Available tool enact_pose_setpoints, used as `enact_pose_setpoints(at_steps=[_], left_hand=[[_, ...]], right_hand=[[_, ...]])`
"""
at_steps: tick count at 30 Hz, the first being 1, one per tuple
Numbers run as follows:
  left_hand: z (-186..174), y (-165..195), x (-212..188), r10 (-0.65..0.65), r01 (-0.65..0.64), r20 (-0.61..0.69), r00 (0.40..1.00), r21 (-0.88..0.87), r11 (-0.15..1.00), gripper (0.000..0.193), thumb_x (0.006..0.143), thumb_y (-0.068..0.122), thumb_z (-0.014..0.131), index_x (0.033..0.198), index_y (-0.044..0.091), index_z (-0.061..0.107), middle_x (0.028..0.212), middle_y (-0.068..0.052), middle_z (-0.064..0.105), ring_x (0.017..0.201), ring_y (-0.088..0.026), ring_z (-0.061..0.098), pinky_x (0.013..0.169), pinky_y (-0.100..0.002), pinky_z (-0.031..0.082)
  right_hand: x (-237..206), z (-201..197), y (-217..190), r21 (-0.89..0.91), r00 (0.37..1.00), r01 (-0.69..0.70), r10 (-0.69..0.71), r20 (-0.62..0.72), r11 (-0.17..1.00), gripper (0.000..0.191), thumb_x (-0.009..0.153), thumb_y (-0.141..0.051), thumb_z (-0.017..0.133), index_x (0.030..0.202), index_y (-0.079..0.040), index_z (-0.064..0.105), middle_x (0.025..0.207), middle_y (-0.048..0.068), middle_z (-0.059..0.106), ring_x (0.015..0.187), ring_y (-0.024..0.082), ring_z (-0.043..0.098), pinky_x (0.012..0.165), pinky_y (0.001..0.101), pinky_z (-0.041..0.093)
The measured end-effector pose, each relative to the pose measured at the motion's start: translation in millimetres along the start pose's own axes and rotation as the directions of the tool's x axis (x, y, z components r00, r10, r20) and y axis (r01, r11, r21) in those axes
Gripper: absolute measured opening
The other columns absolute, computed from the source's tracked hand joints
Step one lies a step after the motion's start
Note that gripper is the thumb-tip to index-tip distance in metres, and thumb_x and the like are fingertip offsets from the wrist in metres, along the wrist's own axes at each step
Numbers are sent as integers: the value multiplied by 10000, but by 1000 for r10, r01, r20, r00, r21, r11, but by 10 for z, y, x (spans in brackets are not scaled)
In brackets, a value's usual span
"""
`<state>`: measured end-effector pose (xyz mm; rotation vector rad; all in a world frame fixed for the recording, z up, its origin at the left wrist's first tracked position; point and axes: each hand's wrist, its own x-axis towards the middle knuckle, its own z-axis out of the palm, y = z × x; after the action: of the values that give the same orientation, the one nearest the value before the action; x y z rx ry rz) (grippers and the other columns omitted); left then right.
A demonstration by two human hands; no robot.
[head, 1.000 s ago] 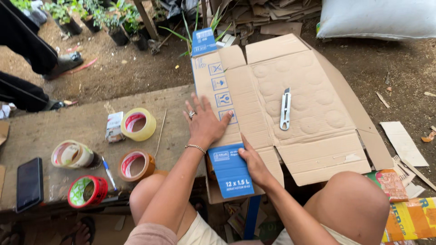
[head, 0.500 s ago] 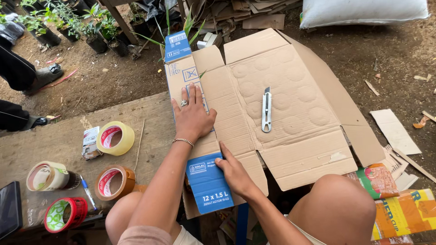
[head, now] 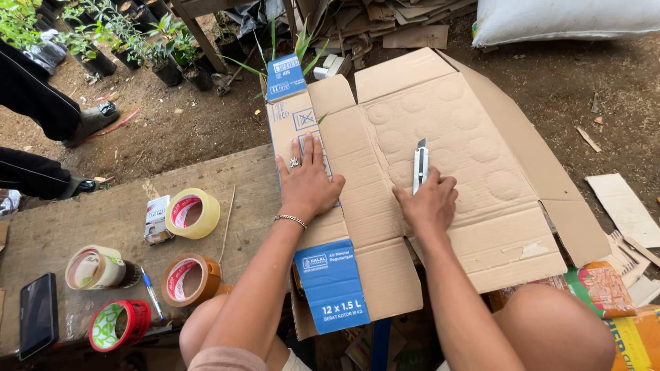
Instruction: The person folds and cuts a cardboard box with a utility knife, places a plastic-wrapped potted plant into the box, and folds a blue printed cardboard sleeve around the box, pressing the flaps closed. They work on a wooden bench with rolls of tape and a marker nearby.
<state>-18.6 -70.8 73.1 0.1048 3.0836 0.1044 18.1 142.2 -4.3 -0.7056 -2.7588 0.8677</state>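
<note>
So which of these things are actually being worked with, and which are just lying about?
In use:
- flattened cardboard box, pressed down by the left hand
- utility knife, under the right hand

Lying about:
- yellow tape roll
- brown tape roll
- red tape roll
- blue pen
- phone
- potted plants

Four tape rolls on wooden bench, blue pen, black phone beside; potted plants beyond; white sack far right.

Soft, even daylight; faint shadows beneath both grips. Sharp focus throughout, no glare. Wide-angle bending toward the edges.
</note>
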Motion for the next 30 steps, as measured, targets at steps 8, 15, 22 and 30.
enact_pose_setpoints(at_steps=[8,15,22,30], left_hand=[[-22,-25,-48,6,-5,26,1000,-43,999,1024,818,516,550,1612,45,107,1715,-84,50,1574,-312,25,1214,-623,-7],[34,-29,-26,23,-24,-36,999,-42,999,907,899,489,468,1609,37,131,1712,-87,64,1572,-320,43,1214,-643,-6],[130,-75,1,8,-9,-50,999,-26,1000,840,924,451,437,1602,37,164,1707,-97,92,1566,-310,76,1207,-624,12],[255,-123,62,9,-22,-128,992,-106,994,638,1018,363,347,1596,108,255,1704,-38,160,1567,-290,132,1223,-611,43]], right_hand=[[-144,264,155,-62,983,164,-168,-67,984,320,977,-263,558,1196,-39,628,1135,177,658,1055,396,607,929,546,482],[-671,411,-84,387,993,89,-110,34,918,293,1023,-212,458,1190,-4,580,846,286,699,812,479,682,738,589,498],[-1302,347,-188,520,995,-6,-48,90,854,513,957,-154,463,1448,-10,412,757,274,681,695,449,706,670,549,523],[-646,489,-481,413,948,294,-319,-8,862,500,973,-144,544,1456,-37,479,978,329,692,914,508,661,797,582,505]])
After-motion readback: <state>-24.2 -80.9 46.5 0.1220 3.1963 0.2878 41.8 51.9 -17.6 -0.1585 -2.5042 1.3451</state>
